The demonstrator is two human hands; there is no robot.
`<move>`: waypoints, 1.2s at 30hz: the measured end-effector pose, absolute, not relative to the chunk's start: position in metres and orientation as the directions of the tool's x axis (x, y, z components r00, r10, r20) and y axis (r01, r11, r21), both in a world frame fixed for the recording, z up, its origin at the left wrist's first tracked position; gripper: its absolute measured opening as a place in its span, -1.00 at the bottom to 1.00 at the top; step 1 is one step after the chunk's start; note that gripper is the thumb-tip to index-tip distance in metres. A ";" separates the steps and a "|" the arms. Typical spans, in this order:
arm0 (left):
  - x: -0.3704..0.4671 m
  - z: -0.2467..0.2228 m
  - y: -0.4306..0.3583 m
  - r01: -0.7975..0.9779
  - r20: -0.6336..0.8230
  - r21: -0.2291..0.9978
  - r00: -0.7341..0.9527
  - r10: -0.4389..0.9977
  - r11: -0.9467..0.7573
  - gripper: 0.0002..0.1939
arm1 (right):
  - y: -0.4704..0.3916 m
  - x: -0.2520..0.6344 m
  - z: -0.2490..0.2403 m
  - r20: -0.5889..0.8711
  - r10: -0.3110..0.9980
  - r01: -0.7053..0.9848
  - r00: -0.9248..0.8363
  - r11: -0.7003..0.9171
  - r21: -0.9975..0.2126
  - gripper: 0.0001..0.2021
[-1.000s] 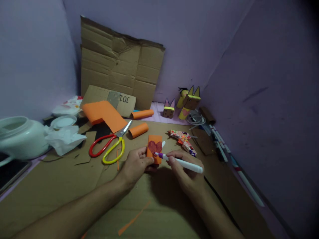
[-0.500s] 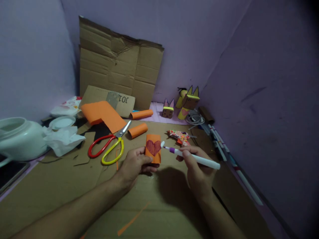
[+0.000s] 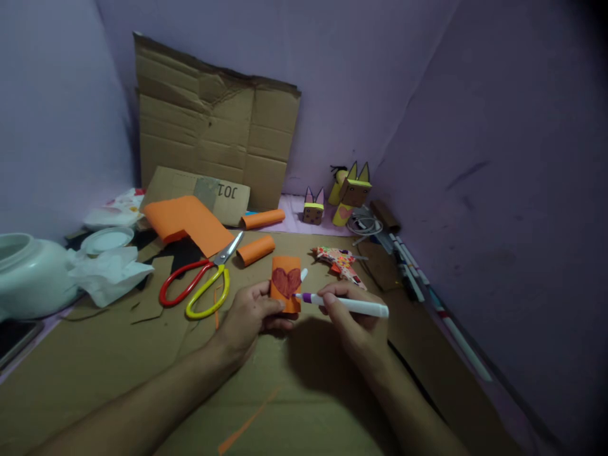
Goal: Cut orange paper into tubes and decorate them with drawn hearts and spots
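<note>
- Half a second ago the marker (image 3: 356, 306) stood clear of the orange piece (image 3: 292, 305); now its tip is at the heart's (image 3: 286, 282) lower right, touching or just above, I cannot tell which.
- The right hand (image 3: 358, 320) has its fingers closed around the smooth white barrel, purple towards the tip.
- The left hand (image 3: 251, 313) pinches the piece between thumb and fingers, right of the steel scissors (image 3: 219, 258).
- The piece is narrow, paper-like, oblong, its dark-red heart streakily filled.
</note>
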State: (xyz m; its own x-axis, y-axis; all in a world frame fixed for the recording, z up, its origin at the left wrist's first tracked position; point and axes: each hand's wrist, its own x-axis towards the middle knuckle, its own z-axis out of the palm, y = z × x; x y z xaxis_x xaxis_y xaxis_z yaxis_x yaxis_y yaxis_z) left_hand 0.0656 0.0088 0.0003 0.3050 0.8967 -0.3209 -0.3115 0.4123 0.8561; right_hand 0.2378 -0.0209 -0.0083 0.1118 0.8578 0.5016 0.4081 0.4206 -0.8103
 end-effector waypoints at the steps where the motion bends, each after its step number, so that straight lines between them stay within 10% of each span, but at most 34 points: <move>1: 0.066 0.001 0.009 -0.309 -0.314 0.861 0.303 0.900 0.405 -0.72 | -0.021 0.238 -0.008 0.502 0.859 0.412 0.101 0.423 -0.807 -0.85; 36: 0.066 -0.002 0.008 -0.291 -0.289 0.882 0.286 0.914 0.370 -0.73 | -0.017 0.236 -0.010 0.459 0.842 0.318 0.285 0.369 -0.873 -0.84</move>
